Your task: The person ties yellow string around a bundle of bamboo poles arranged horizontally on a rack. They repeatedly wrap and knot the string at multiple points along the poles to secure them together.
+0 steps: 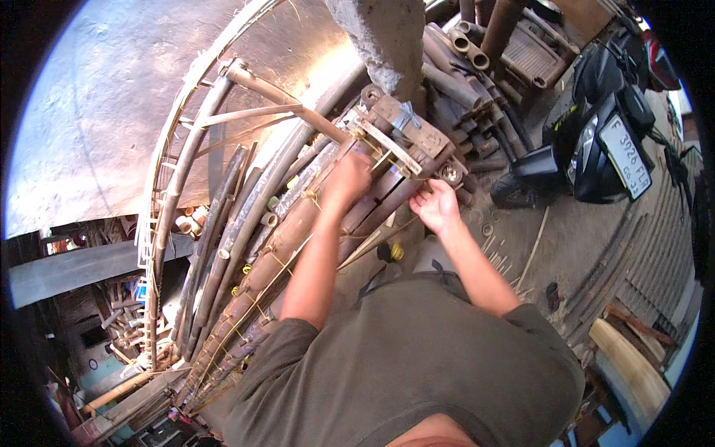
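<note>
My left hand (348, 181) is closed in a fist over the upper end of a long bundle of brown bamboo poles (287, 237). What its fingers hold, if anything, is hidden. Beyond it, a light wooden slat (389, 151) lies across the poles, against a worn wooden block (412, 134) with a bluish strip on top. My right hand (438, 207) is beside the block's near right corner, palm turned up and fingers curled with the tips together. Anything in that pinch is too small to make out. Thin yellowish ties (309, 197) run along the bundle.
A rough concrete post (383, 45) rises behind the block. To the right stands a black motorcycle (596, 149), with bamboo tubes (465, 48) piled beside the post. A curved bamboo frame (170, 167) arches at left. Bamboo offcuts and thin sticks (497, 257) litter the floor.
</note>
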Tool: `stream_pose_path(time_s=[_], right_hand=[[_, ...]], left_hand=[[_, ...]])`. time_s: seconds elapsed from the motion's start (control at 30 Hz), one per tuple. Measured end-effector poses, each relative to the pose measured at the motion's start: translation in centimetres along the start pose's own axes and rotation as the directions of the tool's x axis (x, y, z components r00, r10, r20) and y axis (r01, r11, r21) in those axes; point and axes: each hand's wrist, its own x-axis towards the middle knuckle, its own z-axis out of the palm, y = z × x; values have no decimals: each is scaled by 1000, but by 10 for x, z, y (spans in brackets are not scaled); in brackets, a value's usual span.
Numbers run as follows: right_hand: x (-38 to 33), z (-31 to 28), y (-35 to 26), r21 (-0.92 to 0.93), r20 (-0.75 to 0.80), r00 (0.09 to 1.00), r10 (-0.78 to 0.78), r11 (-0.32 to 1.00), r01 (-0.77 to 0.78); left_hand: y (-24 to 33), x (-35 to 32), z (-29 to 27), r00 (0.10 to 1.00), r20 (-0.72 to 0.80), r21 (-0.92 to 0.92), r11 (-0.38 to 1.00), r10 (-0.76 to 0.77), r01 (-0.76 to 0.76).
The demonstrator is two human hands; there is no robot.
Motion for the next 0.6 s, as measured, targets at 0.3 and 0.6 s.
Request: stream_pose_path(time_s=[0.3,0.6], right_hand=[[-4,179,59,-378,696,682,226,-692,615],[94,255,-11,-745,460,657,598,-142,651]], left_hand=[[47,-12,70,857,-487,112,961,-169,254],[56,-8,62,878,-462,-121,990,-125,77]])
